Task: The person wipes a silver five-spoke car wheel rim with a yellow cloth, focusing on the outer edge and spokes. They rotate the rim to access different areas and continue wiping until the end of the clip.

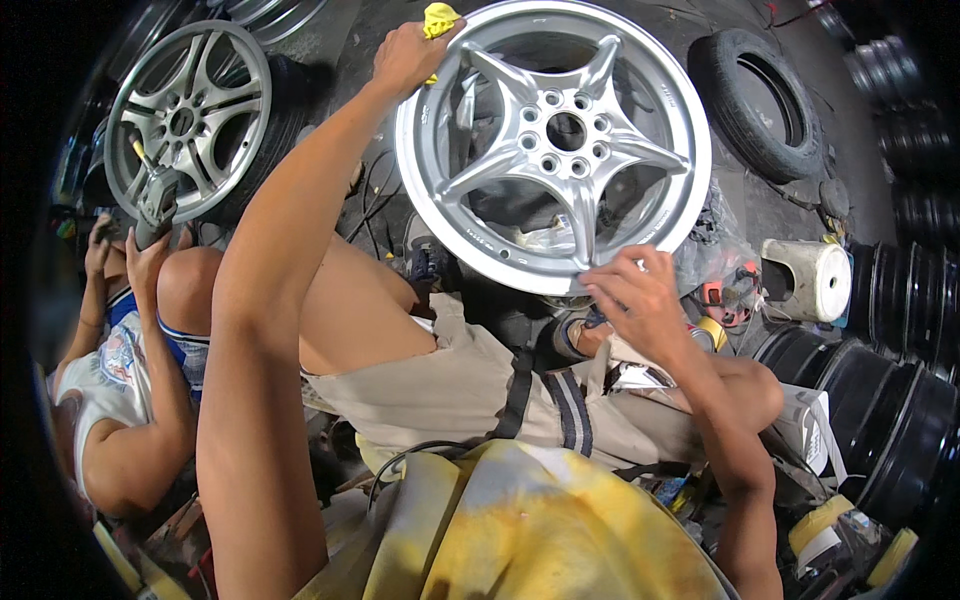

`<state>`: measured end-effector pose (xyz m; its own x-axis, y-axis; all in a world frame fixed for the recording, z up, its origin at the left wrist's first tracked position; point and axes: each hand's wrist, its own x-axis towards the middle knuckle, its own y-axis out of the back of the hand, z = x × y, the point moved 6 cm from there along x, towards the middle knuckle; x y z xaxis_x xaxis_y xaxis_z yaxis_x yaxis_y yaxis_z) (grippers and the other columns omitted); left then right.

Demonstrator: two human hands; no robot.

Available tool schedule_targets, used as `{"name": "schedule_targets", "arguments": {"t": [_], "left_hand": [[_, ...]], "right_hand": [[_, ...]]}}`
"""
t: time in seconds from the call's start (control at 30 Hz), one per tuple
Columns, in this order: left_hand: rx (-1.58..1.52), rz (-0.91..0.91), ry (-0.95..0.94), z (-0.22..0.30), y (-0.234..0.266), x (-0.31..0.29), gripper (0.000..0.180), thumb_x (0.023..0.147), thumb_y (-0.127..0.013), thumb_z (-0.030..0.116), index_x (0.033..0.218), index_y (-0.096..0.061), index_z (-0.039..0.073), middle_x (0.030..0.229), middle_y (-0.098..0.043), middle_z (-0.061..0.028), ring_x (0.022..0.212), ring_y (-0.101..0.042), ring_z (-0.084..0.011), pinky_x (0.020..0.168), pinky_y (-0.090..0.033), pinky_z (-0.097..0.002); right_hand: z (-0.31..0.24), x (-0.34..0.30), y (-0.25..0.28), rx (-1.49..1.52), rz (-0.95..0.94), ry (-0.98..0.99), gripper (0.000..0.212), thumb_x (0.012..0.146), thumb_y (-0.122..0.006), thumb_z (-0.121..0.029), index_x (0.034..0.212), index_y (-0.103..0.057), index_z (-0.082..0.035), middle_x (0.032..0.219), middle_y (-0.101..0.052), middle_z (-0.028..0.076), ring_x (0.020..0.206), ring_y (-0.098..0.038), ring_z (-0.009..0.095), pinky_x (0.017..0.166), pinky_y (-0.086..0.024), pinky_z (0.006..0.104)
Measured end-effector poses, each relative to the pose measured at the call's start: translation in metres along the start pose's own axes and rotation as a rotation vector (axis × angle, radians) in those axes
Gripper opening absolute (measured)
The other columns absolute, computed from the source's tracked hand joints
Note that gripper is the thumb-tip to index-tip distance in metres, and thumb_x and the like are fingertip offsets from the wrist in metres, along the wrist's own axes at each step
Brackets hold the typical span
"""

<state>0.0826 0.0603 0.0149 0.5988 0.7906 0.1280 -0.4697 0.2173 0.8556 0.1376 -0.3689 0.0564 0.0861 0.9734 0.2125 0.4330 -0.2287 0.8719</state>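
Note:
A silver alloy wheel rim (520, 85), with pointed spokes and a ring of bolt holes round its hub, is tilted up in front of me. My left hand (408, 58) is at its upper left edge, closed on a bunched yellow cloth (440, 20). More yellow shows below the knuckles, against the outer lip. At the lower lip is my right hand (640, 300), its fingers bent and the tips touching the edge. Whether anything small lies under those fingertips cannot be made out.
On the left a co-worker (130, 400) holds a grey power tool (155, 205) against another silver wheel (180, 122). A black tyre (765, 105) lies at the far right. A white stool (808, 280) and stacked black rims (870, 410) stand on the right, beside plastic bags (715, 235).

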Motion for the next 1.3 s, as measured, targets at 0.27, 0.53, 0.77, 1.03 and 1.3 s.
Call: {"name": "schedule_targets", "arguments": {"t": [0.27,0.53,0.77,1.03,1.3], "left_hand": [[0.2,0.174,-0.135,0.032,0.039,-0.011,0.065,0.096,-0.059,0.056,0.118,-0.057,-0.005,0.11,-0.066,-0.0303,0.104,-0.064,-0.0469,0.089,-0.05,-0.0545],[0.35,-0.246,-0.617,0.108,0.025,-0.236,0.059,0.085,-0.066,0.022,0.132,-0.049,-0.008,0.124,-0.051,-0.0266,0.117,-0.051,-0.0404,0.103,-0.043,-0.0466],[0.163,-0.374,-0.536,0.224,-0.039,-0.32,0.058,0.081,-0.058,0.0,0.137,-0.047,-0.009,0.116,-0.052,-0.0195,0.113,-0.052,-0.0336,0.095,-0.046,-0.0424],[-0.058,-0.381,-0.766,0.184,-0.027,-0.328,0.077,0.076,-0.057,-0.008,0.15,-0.042,0.005,0.134,-0.051,-0.022,0.129,-0.05,-0.0387,0.108,-0.042,-0.0468],[0.502,-0.266,-0.66,0.057,0.07,-0.244,0.049,0.078,-0.062,-0.004,0.126,-0.064,0.002,0.129,-0.057,-0.0151,0.119,-0.056,-0.0329,0.097,-0.047,-0.0438]], "right_hand": [[0.118,-0.059,0.03,0.992,0.459,-0.964,0.032,0.102,-0.061,-0.033,0.109,-0.073,-0.004,0.103,-0.072,0.002,0.091,-0.063,0.01,0.079,-0.051,0.0281],[0.11,-0.046,0.029,1.179,0.527,-0.844,0.027,0.101,-0.064,-0.025,0.107,-0.07,0.0,0.095,-0.071,0.004,0.08,-0.063,0.009,0.078,-0.05,0.0275],[0.114,-0.034,0.035,1.14,0.564,-0.804,0.027,0.101,-0.064,-0.027,0.103,-0.072,-0.001,0.094,-0.072,0.002,0.081,-0.061,0.007,0.078,-0.048,0.0255],[0.12,-0.036,0.033,1.104,0.547,-0.814,0.026,0.101,-0.064,-0.026,0.104,-0.073,-0.002,0.095,-0.073,0.001,0.084,-0.064,0.007,0.078,-0.048,0.0255],[0.118,-0.043,0.029,1.062,0.546,-0.849,0.028,0.101,-0.064,-0.026,0.105,-0.072,0.0,0.096,-0.072,0.004,0.083,-0.064,0.009,0.082,-0.05,0.0283]]}}
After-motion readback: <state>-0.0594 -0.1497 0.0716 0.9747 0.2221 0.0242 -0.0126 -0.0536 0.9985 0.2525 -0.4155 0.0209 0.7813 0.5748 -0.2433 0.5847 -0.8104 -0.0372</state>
